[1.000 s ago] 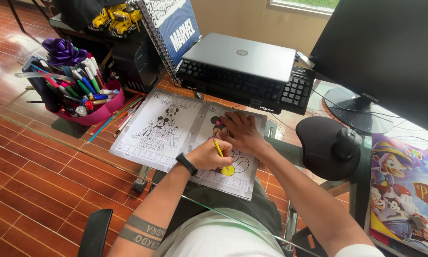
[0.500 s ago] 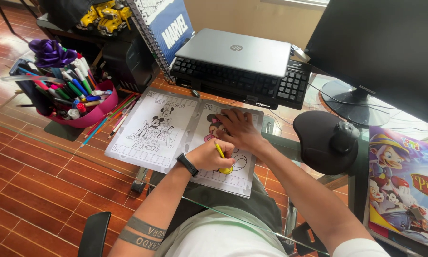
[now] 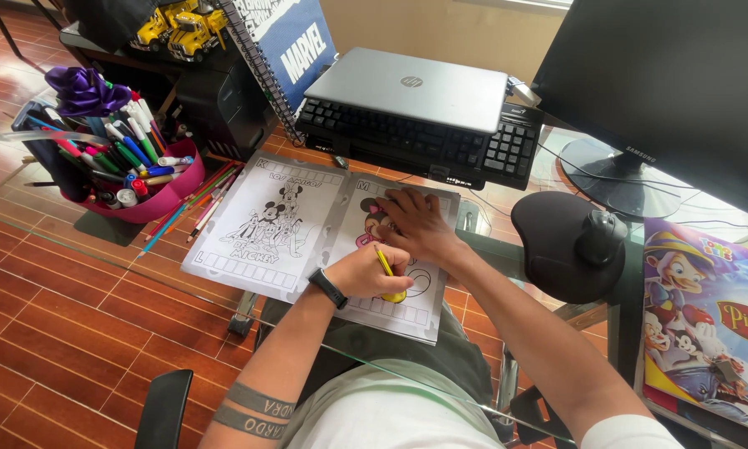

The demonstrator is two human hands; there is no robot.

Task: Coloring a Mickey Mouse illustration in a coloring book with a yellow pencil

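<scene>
Gripping a yellow pencil point(image 3: 384, 263), the left hand point(image 3: 364, 273) sits just below the middle of the frame, fingers curled closed around the shaft. The pencil's long axis runs diagonally, its upper end leaning toward the upper left and its lower end slanting down to the right, where it meets a patch coloured yellow on the page; the tip itself is hidden by the hand. Only a short stretch of the slim, plain yellow shaft shows above the knuckles.

Beneath it lies an open colouring book point(image 3: 268, 229) on a glass desk point(image 3: 75, 237), spread across the centre of the frame, with black line drawings of cartoon mice on both pages. The right page carries some pink and yellow colouring. The right hand point(image 3: 415, 224) lies flat on that right page, fingers spread wide and holding nothing, pressing the paper just above the left hand. A black watch point(image 3: 327, 288) bands the left wrist.

At the upper left stands a pink tub point(image 3: 154, 199) crammed with markers, with loose coloured pencils point(image 3: 195, 208) lying beside it. A closed silver laptop point(image 3: 411, 87) rests on a black keyboard point(image 3: 415, 145) at the top centre.
</scene>
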